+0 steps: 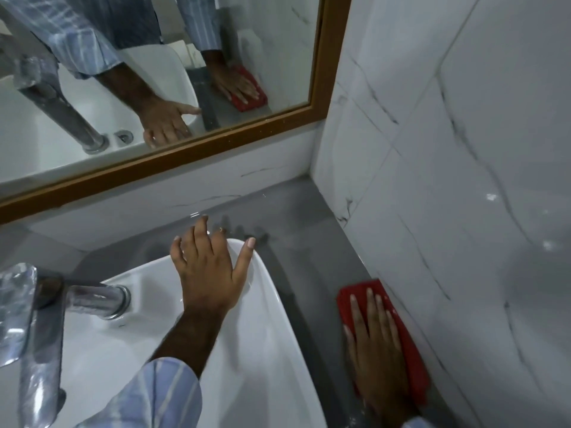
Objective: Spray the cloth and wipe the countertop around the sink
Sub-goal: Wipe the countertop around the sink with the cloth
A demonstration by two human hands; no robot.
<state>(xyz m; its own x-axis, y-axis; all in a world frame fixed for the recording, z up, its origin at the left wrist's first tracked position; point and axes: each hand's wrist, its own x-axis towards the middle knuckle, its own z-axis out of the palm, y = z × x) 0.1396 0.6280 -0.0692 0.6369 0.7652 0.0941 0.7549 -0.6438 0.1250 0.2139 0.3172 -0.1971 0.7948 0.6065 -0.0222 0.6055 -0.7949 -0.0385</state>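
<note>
On countertop [312, 273] right of sink [272, 304]: right hand [378, 344], fingers flat, loosely spread, presses cloth [386, 304]; wiping underway; next, stroke toward back corner.

Dim, soft light; wide-angle bending at edges; glare on wall tiles [491, 199].

**Gloss on nearly every surface**

The sink [272, 329] looks like white glazed ceramic, smooth and shiny. The tap [92, 299] is polished chrome-like metal with bright reflections. The counter [296, 211] is grey, smooth and glossy enough to mirror fingers. The wall tiles [463, 149] are glossy white with dark marble-like veining. The mirror [154, 72] has a matt, wood-look brown frame. The red cloth [398, 319] is soft and matt. The sleeve [154, 393] is striped woven fabric.
</note>
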